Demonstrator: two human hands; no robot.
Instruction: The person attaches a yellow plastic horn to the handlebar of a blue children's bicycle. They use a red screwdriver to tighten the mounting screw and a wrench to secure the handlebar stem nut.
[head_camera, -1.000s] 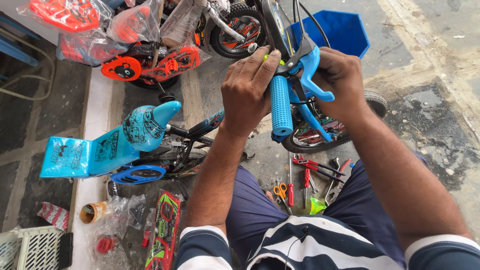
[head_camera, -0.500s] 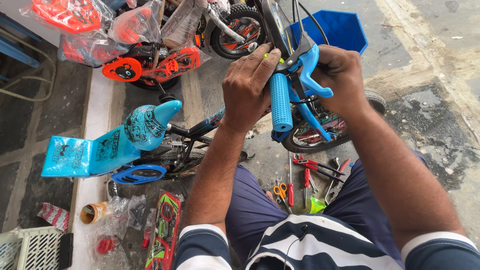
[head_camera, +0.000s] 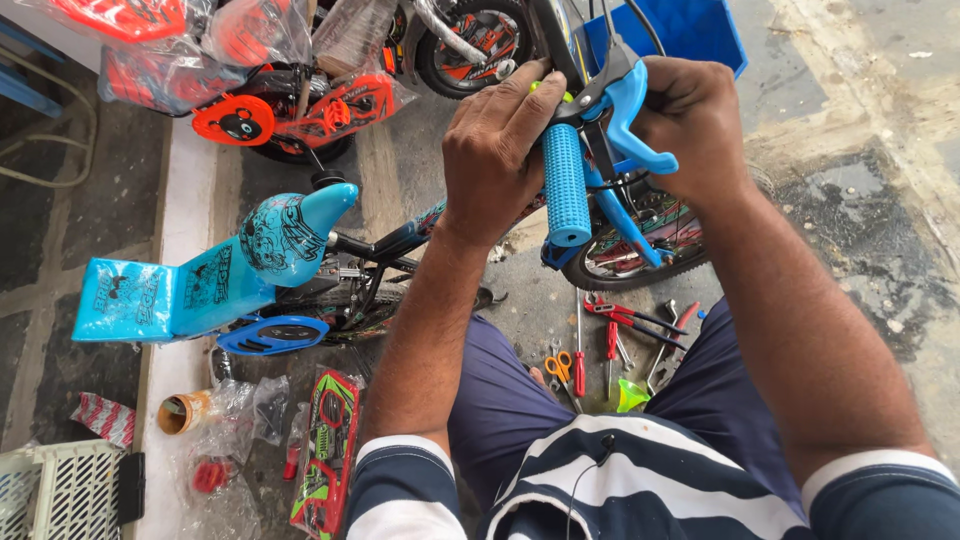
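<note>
Since a moment before, both hands had hardly moved: the left hand (head_camera: 495, 150) fingers rested curled beside the blue grip (head_camera: 566, 185), while the right hand (head_camera: 695, 125) fingers stayed closed around the brake lever (head_camera: 630, 110).

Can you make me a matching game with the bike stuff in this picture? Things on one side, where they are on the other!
Things:
1. grip
2. scissors
3. seat
4. brake lever

Places:
A. on the ground among the tools
B. right beside the left hand
C. left of the person's left arm, on the small bike
D. at the right hand, above the grip

Pairs: 1-B, 2-A, 3-C, 4-D
</note>
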